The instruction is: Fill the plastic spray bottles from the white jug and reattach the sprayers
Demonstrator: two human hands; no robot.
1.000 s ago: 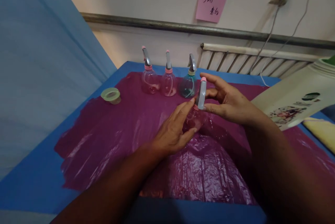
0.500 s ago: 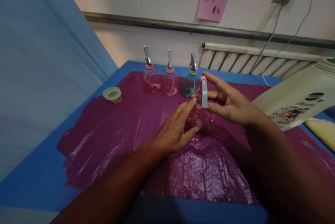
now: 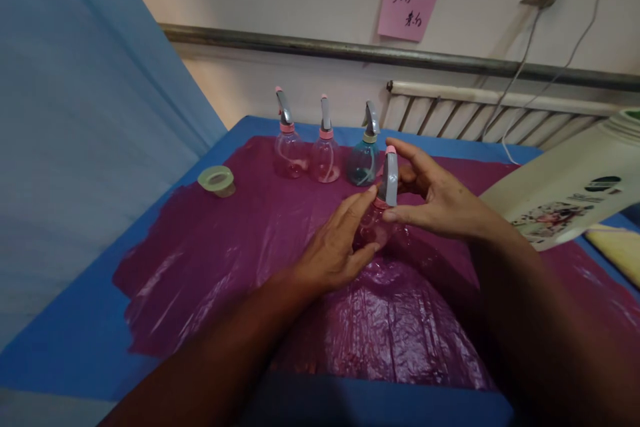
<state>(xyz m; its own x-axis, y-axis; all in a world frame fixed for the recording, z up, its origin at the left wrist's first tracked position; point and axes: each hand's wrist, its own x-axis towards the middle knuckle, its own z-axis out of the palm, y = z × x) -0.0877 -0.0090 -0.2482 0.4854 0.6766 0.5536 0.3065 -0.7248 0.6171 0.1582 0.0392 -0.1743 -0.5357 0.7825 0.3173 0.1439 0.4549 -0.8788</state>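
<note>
A clear round spray bottle (image 3: 391,179) with a grey trigger head and pink collar stands upright on the purple plastic sheet (image 3: 225,280). My left hand (image 3: 337,244) steadies its body from the left, fingers behind and thumb in front. At the collar, just under the trigger head, the thumb of my right hand (image 3: 435,197) presses from the front. Its index finger reaches up beside the nozzle, and the other fingers are partly hidden behind the head. Behind stand two clear spray bottles with pink collars, one left (image 3: 289,154) and one middle (image 3: 325,157), and a teal spray bottle (image 3: 364,160).
A pale green, cup-like piece (image 3: 217,180) lies at the left. On the right leans a large cream jug (image 3: 575,187), near a yellow cloth (image 3: 615,250). A blue curtain (image 3: 90,114) hangs left; a metal pipe (image 3: 325,47) and radiator (image 3: 450,97) line the wall.
My right thumb has moved left across the front of the collar, and the fingers behind have shifted round the head. My left hand stays on the bottle.
</note>
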